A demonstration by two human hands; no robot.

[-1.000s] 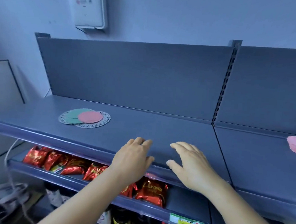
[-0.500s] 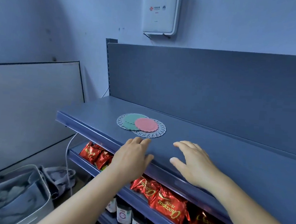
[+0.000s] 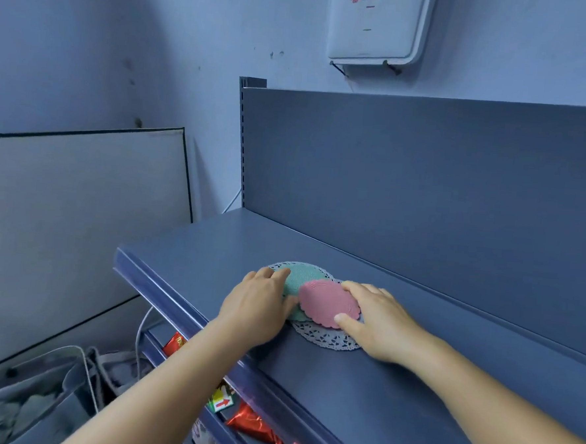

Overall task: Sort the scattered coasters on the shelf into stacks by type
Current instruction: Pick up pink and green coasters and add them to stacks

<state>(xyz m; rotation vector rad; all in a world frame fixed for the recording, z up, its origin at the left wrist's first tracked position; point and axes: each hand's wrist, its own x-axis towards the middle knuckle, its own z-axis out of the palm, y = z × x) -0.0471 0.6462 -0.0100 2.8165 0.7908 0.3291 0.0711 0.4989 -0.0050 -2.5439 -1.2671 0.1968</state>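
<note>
Our fingers lie nearly straight on both sides of the small pile of coasters, so neither hand plainly clamps anything. Starting at the far left, we see a pale board (image 3: 79, 215) leaning against the wall and, low down, grey bags (image 3: 27, 397) on the floor. Next comes our left hand (image 3: 257, 307), palm down near the front of the blue shelf (image 3: 395, 382), its fingertips (image 3: 280, 274) resting on the green coaster (image 3: 300, 279) and its thumb close to the pink one's left edge; whether the thumb touches we cannot tell. The green coaster lies on a white lace doily (image 3: 275, 266) that shows only as a rim behind it. Overlapping the green one, the pink coaster (image 3: 328, 303) sits on top with its scalloped edge tilted up a little on the right. Under it a second white lace doily (image 3: 325, 338) spreads toward the shelf front. Our right hand (image 3: 381, 321) flanks the pink coaster, thumb (image 3: 345, 319) pressed on its near-right edge and the other fingers loosely extended along its far side. Below the shelf lip, red foil packets (image 3: 255, 423) show on the lower level. High on the wall to the right hangs a white box (image 3: 379, 24).
</note>
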